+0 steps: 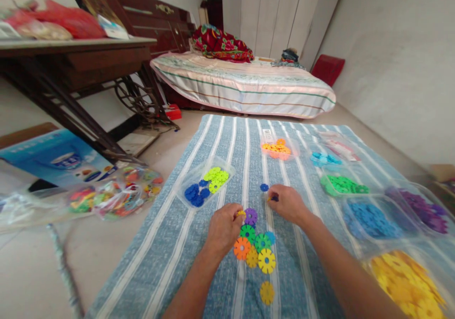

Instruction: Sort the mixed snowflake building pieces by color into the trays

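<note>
My left hand (224,226) pinches a small yellow notched disc (241,213) beside a purple notched disc (250,216). Fingers of my right hand (288,205) are closed on a dark blue notched disc (274,198), seen nearly edge-on. Just left of that hand, another dark blue disc (264,187) lies on the striped cloth (192,243). Below the hands is a cluster of discs, among them a green disc (248,234), an orange disc (242,248) and a yellow disc (266,260). Nearer me lies a separate yellow-orange disc (267,293). Whether the clustered discs interlock is hard to tell.
On the left, a clear tray (183,186) holds dark blue and lime discs. An orange-disc tub (293,150) stands at the back. Along the right are tubs of green discs (343,185), blue discs (371,219), purple discs (423,210) and yellow discs (405,283).
</note>
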`<action>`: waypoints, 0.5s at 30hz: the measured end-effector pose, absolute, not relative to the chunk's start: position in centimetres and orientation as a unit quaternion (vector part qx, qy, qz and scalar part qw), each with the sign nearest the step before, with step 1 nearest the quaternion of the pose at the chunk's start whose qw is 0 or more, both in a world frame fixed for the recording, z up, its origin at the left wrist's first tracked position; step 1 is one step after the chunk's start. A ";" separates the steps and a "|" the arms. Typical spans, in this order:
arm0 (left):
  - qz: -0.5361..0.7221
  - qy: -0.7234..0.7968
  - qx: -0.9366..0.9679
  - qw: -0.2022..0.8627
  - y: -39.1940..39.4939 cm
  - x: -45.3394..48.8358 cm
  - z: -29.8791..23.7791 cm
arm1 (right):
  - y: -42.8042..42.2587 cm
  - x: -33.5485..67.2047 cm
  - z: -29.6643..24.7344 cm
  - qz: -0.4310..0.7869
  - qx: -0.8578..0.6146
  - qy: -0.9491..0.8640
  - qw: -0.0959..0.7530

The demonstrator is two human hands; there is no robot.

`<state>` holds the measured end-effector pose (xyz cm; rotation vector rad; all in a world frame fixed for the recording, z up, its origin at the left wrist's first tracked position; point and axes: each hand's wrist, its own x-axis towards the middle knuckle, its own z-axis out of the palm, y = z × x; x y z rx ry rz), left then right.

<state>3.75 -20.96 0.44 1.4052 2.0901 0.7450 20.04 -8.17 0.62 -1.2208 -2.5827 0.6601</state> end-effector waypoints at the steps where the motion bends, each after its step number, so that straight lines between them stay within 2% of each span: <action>1: 0.282 0.767 0.518 0.254 -21.0 3.8 0.5 | -8.3 19.9 0.4 0.259 -0.419 -0.861 0.126; 6: 0.330 0.757 0.493 0.272 -21.0 3.8 0.3 | -9.8 18.7 -0.2 0.550 -0.437 -0.673 0.230; 8: 0.354 0.754 0.469 0.294 -20.9 3.9 0.2 | -10.9 17.9 -0.2 0.630 -0.432 -0.590 0.262; 15: 0.458 0.715 0.355 0.390 -20.6 4.5 -0.1 | -14.1 15.3 -0.2 0.718 -0.414 -0.456 0.324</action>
